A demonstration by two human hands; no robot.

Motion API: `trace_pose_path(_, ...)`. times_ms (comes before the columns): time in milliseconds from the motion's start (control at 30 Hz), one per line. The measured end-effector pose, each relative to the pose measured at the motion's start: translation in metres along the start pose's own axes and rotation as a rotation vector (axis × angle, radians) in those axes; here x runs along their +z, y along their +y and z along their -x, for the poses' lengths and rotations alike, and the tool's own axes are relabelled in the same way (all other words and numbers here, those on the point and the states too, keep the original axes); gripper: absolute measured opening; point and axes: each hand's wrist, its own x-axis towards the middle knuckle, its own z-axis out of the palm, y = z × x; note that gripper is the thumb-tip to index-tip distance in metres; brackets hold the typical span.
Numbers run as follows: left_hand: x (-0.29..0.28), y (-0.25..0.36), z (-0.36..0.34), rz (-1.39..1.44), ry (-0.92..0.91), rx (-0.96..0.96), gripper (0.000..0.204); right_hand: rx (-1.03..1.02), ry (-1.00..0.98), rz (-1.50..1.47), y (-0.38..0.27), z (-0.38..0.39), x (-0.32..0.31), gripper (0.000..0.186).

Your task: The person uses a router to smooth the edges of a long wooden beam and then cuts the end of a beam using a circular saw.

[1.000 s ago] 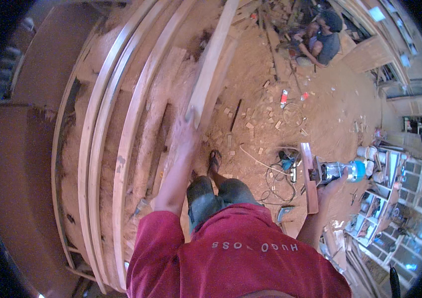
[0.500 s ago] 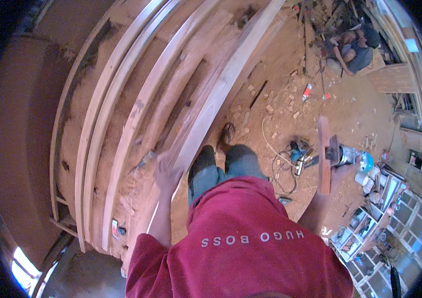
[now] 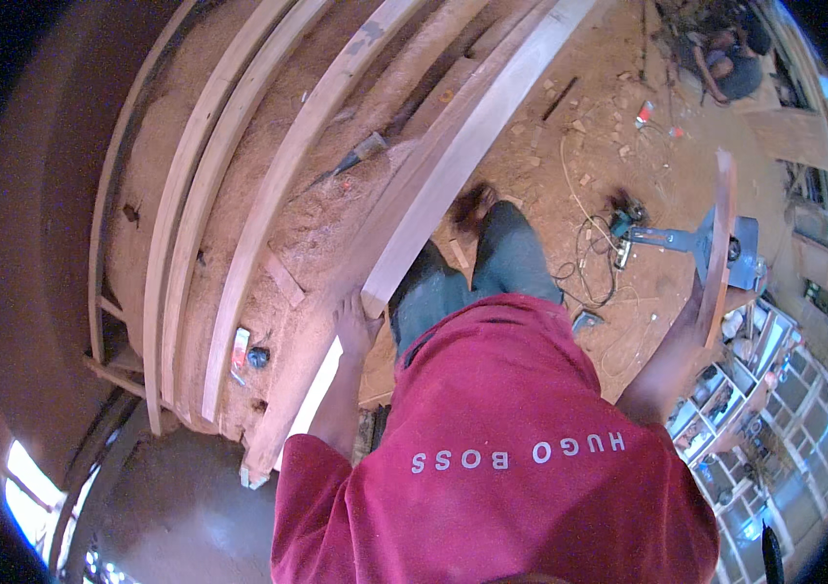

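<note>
Over by the sawdust-covered workbench (image 3: 239, 234), looking down from the head camera, the person's left hand (image 3: 355, 326) lies flat and open on the near end of a long pale plank (image 3: 462, 161) that runs diagonally across the bench, pressing rather than gripping; beside it lie other long planks (image 3: 190, 204) and a chisel (image 3: 350, 161); off to the other side the right hand (image 3: 691, 316) is closed around a short reddish board (image 3: 720, 243), held upright just in front of a blue power tool (image 3: 696, 238) on the floor; cables (image 3: 594, 263) trail near the feet; my guess is that the plank could slide off the edge since nothing clamps it, or a foot could snag those cables.
</note>
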Motion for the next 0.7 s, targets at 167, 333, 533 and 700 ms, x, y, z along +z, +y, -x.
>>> trace_pose_path(167,0.008,-0.022,-0.016,-0.068,0.032,0.118,0.088,-0.032,-0.010,-0.102,-0.001,0.056,-0.020,0.053)
trace_pose_path(333,-0.019,0.006,-0.063,-0.008,0.023,0.116,0.089,-0.027,-0.089,-0.226,-0.023,0.121,-0.039,0.066)
trace_pose_path(533,-0.001,0.024,-0.097,-0.024,0.228,0.388,0.091,-0.014,-0.489,-0.545,-0.024,0.185,-0.103,0.074)
trace_pose_path(700,-0.033,0.013,-0.079,0.093,0.078,0.351,0.095,-0.063,-0.513,-0.518,-0.002,0.256,-0.116,0.071)
